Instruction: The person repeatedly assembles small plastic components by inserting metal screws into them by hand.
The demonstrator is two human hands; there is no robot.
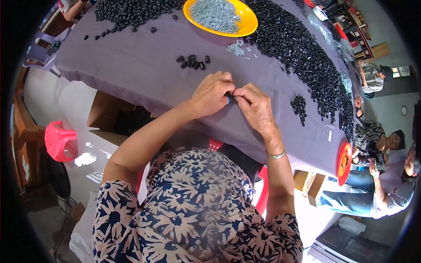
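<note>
Purple cloth over surface (144, 65), hands meeting near its front edge, centre of view. Left hand (212, 94) curled into a loose fist, fingertips pinched together at right side; grip clenched on small black part w/ blue bit (229, 99), only a sliver showing between both hands. Right hand (255, 106) knuckles up, thumb & forefinger pressed against same part from other side; grip also closed on it. Both hands touching each other at fingertips, resting on or just over cloth, can't tell which. Silver bangle (277, 154) on right wrist.

Just beyond hands: small cluster of black parts (192, 62), apart from fingers. Further back: yellow plate (250, 19) holding heap of small silvery metal pieces (217, 15); a few spilled silvery pieces (237, 47) on cloth beside plate rim. Big band of black parts (302, 48) running along right side of surface, front to back, w/ small separate clump (299, 106) near right hand. Second heap of black parts (131, 11) at far left, some strays around it.

Orange-red dish (344, 163) at surface's near right corner. Pink plastic stool (60, 141) on floor, left. Cardboard box (114, 116) under surface, dark contents, too dim to id. Floral navy & cream top (197, 210) fills lower view. Other people seated at right (386, 175), one w/ dark device in hands; not near the work.
</note>
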